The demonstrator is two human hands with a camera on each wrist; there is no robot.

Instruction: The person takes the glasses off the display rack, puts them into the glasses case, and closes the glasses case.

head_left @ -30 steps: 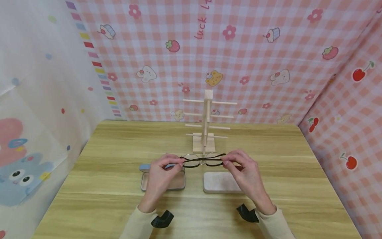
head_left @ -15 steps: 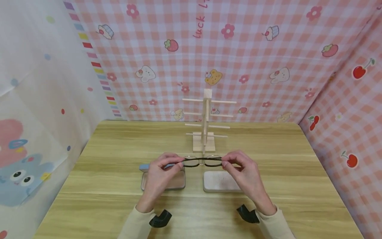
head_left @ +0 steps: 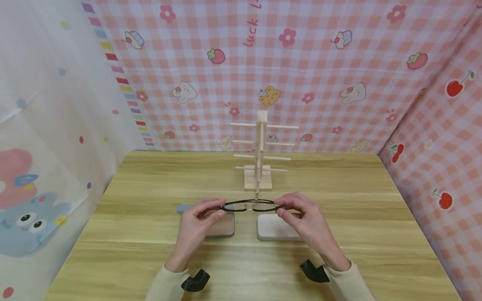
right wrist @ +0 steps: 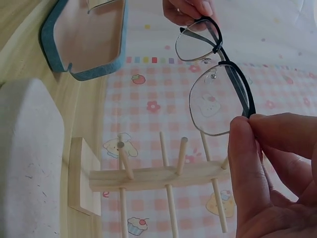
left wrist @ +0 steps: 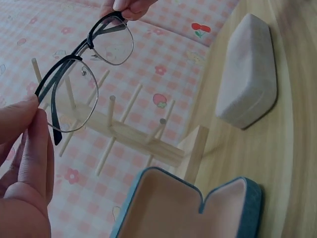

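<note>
A pair of eyeglasses (head_left: pixel 250 201), black along the top of the frame with thin metal lower rims, is held level above the table. My left hand (head_left: pixel 196 228) pinches its left end between thumb and fingertips. The opposite end is pinched by my right hand (head_left: pixel 308 221). In both wrist views the dark temples lie folded across behind the lenses. Below my left hand stands an open glasses case (left wrist: pixel 251 208), blue outside and pinkish inside, partly hidden by that hand in the head view. Under my right hand lies a closed pale glasses case (head_left: pixel 276 229).
A wooden display stand (head_left: pixel 260 142) with several thin pegs rises behind the glasses. A thin metallic edge (right wrist: pixel 100 5) shows inside the open case. Checked pink cloth (head_left: pixel 244 71) hangs behind the wooden table (head_left: pixel 150 175).
The glasses have been turned and brought slightly toward me, so the lenses now face differently. My left hand has shifted a little left and down; both hands keep their grip.
</note>
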